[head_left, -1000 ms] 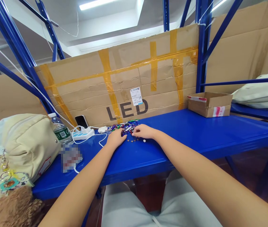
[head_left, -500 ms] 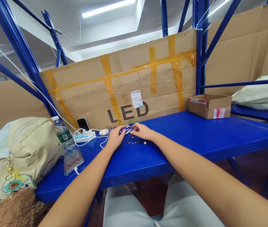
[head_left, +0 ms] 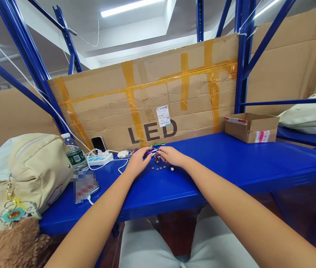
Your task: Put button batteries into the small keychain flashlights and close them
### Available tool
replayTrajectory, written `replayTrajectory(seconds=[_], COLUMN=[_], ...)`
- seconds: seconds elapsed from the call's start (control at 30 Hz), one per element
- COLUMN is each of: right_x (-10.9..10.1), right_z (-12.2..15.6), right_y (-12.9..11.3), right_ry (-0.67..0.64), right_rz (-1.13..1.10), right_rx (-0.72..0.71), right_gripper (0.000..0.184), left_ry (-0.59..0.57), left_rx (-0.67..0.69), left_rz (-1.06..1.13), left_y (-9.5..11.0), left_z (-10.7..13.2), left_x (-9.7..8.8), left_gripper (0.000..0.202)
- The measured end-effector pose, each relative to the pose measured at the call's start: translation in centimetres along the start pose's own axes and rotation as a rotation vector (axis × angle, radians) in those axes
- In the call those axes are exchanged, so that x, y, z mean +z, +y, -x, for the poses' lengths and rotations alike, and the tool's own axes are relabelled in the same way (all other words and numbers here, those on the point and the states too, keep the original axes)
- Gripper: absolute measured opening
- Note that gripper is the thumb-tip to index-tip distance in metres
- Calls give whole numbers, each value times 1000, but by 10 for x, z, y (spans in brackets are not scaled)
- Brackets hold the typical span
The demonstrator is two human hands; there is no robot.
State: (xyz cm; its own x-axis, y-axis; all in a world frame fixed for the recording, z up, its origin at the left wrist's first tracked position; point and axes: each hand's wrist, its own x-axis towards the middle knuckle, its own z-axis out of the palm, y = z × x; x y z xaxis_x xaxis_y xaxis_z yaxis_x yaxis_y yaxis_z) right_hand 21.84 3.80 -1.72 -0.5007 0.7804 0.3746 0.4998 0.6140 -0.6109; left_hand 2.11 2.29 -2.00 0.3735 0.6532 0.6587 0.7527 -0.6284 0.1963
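Note:
My left hand (head_left: 138, 160) is closed around a slim purple metallic tube (head_left: 150, 152), gripping it between thumb and fingers. At the tube's right end, the fingers of my right hand (head_left: 171, 155) are pinched together. Both hands are just above the blue table. Below and behind them lie several small shiny tubes, among them a red one (head_left: 157, 159) and a green one (head_left: 160, 144), partly hidden by my fingers. In front sits a row of several small round discs (head_left: 160, 168), with a paler disc (head_left: 172, 169) to the right.
Left on the blue table (head_left: 216, 163) are a power strip (head_left: 100, 159) with white cables, a water bottle (head_left: 76, 154), a blurred phone-like item (head_left: 87, 186) and a cream bag (head_left: 35, 167). An open cardboard box (head_left: 251, 128) stands back right. Taped cardboard (head_left: 105, 115) walls the back.
My hands have come together along the purple tube, which now lies level between them. The right fingers have shifted to its end. The view has turned slightly left.

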Motion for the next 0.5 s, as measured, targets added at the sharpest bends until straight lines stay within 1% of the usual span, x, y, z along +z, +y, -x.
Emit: replayTrajectory(seconds=[0.1,0.17,0.23,0.37,0.5], right_x=[4,7,9,8,8], right_z=[-2,-3,-4,0,5], right_y=[0,1,2,1,-7], right_ry=[-12,9,25,14,20], right_rz=[82,135,186,308,459], right_rx=[-11,-27,-24,-18,-49], right_gripper=[25,23,19,15,20], left_ry=[-106,-145,-145,-161,-159], left_rx=[84,101,89,47,34], left_rz=[-78,-118,-146,-181,-174], left_y=[4,8,10,12,11], left_z=[0,0,-1,-2,-2], left_x=[4,6,6,3,2], left_gripper=[31,32,33,30,30])
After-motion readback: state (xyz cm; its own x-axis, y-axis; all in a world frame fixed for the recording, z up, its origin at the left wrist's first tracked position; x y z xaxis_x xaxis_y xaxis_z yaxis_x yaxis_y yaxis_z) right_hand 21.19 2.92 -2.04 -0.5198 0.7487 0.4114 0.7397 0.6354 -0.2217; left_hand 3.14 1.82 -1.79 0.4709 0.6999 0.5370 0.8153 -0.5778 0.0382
